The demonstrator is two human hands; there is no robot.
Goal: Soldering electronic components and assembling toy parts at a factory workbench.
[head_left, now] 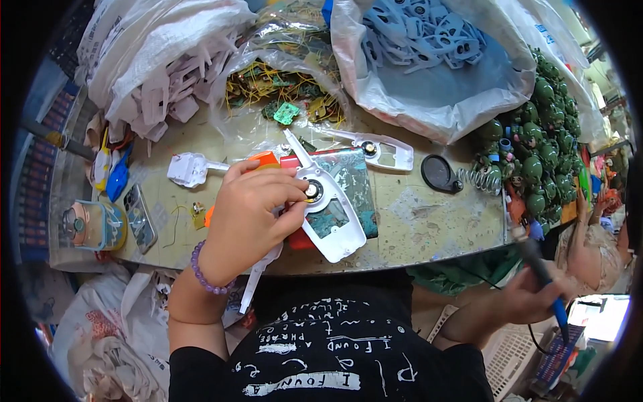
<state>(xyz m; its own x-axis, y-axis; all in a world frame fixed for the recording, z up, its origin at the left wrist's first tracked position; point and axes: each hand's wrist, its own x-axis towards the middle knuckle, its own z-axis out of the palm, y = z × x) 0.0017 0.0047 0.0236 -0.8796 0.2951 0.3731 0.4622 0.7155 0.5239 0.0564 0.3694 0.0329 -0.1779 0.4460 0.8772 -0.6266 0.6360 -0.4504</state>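
My left hand (pixel 258 201), with a purple bead bracelet at its wrist, is closed at the edge of a white plastic shell (pixel 343 244). Its fingertips press at a small round black speaker (pixel 313 191) set in the shell. Beneath the shell lies a worn green and red board (pixel 362 194). Off to the right, past the table edge, my right hand (pixel 539 291) grips a soldering iron (pixel 546 278) with a blue and black handle, its tip end pointing up and away. Behind my left hand, an orange object (pixel 264 161) is partly hidden.
Another white shell (pixel 385 151), a black ring-shaped part (pixel 439 173) and a metal coil stand (pixel 479 179) lie right of the board. Bags of blue-white shells (pixel 429 94), wired circuit boards (pixel 284 112) and white parts (pixel 164 100) line the back. Left are a phone (pixel 140 218) and a jar (pixel 100 226).
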